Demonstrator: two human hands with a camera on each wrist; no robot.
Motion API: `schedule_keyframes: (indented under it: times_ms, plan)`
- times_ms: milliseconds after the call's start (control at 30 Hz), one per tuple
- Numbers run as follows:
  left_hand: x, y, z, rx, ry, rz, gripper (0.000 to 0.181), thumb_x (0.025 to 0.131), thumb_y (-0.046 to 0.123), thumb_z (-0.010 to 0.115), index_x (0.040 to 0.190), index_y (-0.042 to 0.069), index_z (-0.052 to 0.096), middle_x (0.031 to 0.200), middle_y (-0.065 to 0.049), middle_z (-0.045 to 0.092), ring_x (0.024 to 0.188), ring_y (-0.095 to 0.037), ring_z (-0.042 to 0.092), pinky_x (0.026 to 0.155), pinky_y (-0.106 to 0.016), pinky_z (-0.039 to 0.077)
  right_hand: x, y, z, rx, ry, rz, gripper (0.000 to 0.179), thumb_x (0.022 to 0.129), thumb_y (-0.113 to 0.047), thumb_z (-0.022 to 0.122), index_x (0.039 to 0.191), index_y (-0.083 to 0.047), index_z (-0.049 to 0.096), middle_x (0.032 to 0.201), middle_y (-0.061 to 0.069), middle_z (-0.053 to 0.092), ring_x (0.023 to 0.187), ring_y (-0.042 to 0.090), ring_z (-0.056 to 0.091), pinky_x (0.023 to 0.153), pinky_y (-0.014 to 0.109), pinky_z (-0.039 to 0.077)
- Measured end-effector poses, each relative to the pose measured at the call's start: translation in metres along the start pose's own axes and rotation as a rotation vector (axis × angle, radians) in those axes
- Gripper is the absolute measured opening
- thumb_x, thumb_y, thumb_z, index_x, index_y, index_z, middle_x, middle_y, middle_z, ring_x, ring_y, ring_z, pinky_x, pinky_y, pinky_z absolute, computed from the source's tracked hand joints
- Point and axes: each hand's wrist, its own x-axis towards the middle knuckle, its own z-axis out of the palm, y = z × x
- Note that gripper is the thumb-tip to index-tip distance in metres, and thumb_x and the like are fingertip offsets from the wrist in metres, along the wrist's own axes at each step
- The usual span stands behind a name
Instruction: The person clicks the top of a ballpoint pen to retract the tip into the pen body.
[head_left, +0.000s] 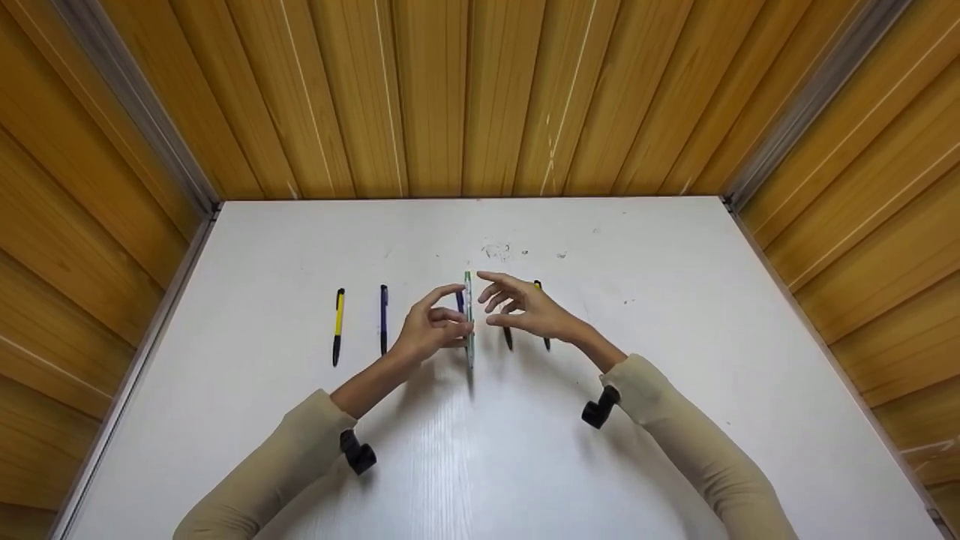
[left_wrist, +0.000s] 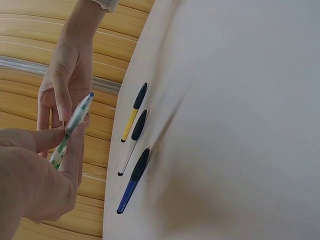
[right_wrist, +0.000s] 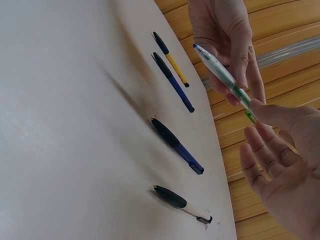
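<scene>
A clear pen with green parts and a blue end [head_left: 469,352] stands above the table, pinched between the thumb and fingers of my left hand [head_left: 431,330]. It slants in the left wrist view. My right hand [head_left: 529,307] hovers just to its right, fingers spread and loosely bent, holding nothing. Below the hands, a blue pen [head_left: 460,301] is partly hidden by the left hand. A white pen with a black grip [right_wrist: 192,209] lies mostly hidden under the right hand in the head view. Beside it is a yellow-and-black pen [head_left: 547,343], also partly covered.
Left of the hands, another yellow-and-black pen [head_left: 338,326] and a blue-and-black pen [head_left: 384,319] lie roughly parallel on the white table [head_left: 600,480]. Dark smudges mark the tabletop beyond the hands. Wood-patterned walls [head_left: 435,97] enclose the back and both sides.
</scene>
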Motion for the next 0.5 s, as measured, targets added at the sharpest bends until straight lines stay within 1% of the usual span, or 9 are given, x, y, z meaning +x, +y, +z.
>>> schedule_keyframes:
  times_ms: [67, 100, 200, 267, 333, 400, 500]
  plan:
    - [-0.001, 0.0, -0.002, 0.02, 0.008, -0.004, 0.068, 0.09, -0.007, 0.07, 0.151, 0.01, 0.046, 0.095, -0.006, 0.07, 0.088, -0.017, 0.075, 0.083, -0.037, 0.066, -0.004, 0.002, -0.002, 0.002, 0.004, 0.014, 0.068, 0.097, -0.007, 0.069, 0.157, -0.003, 0.037, 0.132, 0.025, 0.06, 0.121, 0.039, 0.062, 0.103, 0.048, 0.056]
    - [-0.001, -0.001, -0.003, 0.029, 0.015, -0.007, 0.068, 0.09, -0.007, 0.07, 0.151, 0.011, 0.047, 0.096, -0.007, 0.07, 0.088, -0.017, 0.075, 0.083, -0.038, 0.066, -0.006, 0.003, -0.003, 0.003, 0.008, 0.021, 0.067, 0.097, -0.007, 0.069, 0.156, -0.005, 0.038, 0.133, 0.024, 0.06, 0.122, 0.038, 0.062, 0.104, 0.05, 0.056]
    - [-0.001, -0.001, -0.009, 0.049, 0.043, -0.016, 0.069, 0.089, -0.008, 0.071, 0.151, 0.012, 0.048, 0.097, -0.007, 0.07, 0.09, -0.019, 0.075, 0.084, -0.039, 0.066, -0.01, 0.005, -0.007, 0.008, 0.019, 0.033, 0.064, 0.097, -0.009, 0.069, 0.155, -0.007, 0.041, 0.135, 0.025, 0.06, 0.124, 0.038, 0.062, 0.106, 0.049, 0.055]
    - [0.0, -0.002, -0.012, 0.046, 0.064, -0.035, 0.069, 0.089, -0.009, 0.071, 0.15, 0.012, 0.049, 0.096, -0.007, 0.07, 0.09, -0.02, 0.075, 0.084, -0.039, 0.066, -0.013, 0.008, -0.011, 0.012, 0.027, 0.034, 0.062, 0.097, -0.008, 0.069, 0.154, -0.004, 0.043, 0.135, 0.028, 0.059, 0.125, 0.039, 0.062, 0.105, 0.044, 0.056]
    - [0.001, -0.003, -0.015, 0.044, 0.089, -0.053, 0.068, 0.088, -0.01, 0.071, 0.15, 0.012, 0.05, 0.094, -0.006, 0.07, 0.09, -0.02, 0.074, 0.084, -0.04, 0.066, -0.016, 0.011, -0.014, 0.022, 0.038, 0.036, 0.06, 0.098, -0.007, 0.068, 0.152, 0.0, 0.044, 0.136, 0.031, 0.057, 0.125, 0.042, 0.061, 0.104, 0.037, 0.057]
    - [0.003, -0.004, -0.019, 0.061, 0.111, -0.063, 0.068, 0.088, -0.01, 0.07, 0.15, 0.011, 0.051, 0.093, -0.006, 0.069, 0.089, -0.019, 0.074, 0.085, -0.04, 0.066, -0.019, 0.015, -0.018, 0.035, 0.049, 0.04, 0.057, 0.098, -0.006, 0.067, 0.15, 0.004, 0.045, 0.136, 0.034, 0.056, 0.124, 0.043, 0.061, 0.103, 0.03, 0.057]
    - [0.006, -0.007, -0.024, 0.097, 0.147, -0.072, 0.067, 0.087, -0.01, 0.07, 0.149, 0.009, 0.052, 0.094, -0.009, 0.07, 0.088, -0.021, 0.075, 0.083, -0.038, 0.066, -0.024, 0.02, -0.022, 0.055, 0.068, 0.066, 0.054, 0.099, -0.006, 0.066, 0.148, 0.007, 0.046, 0.135, 0.034, 0.056, 0.124, 0.042, 0.061, 0.1, 0.022, 0.056]
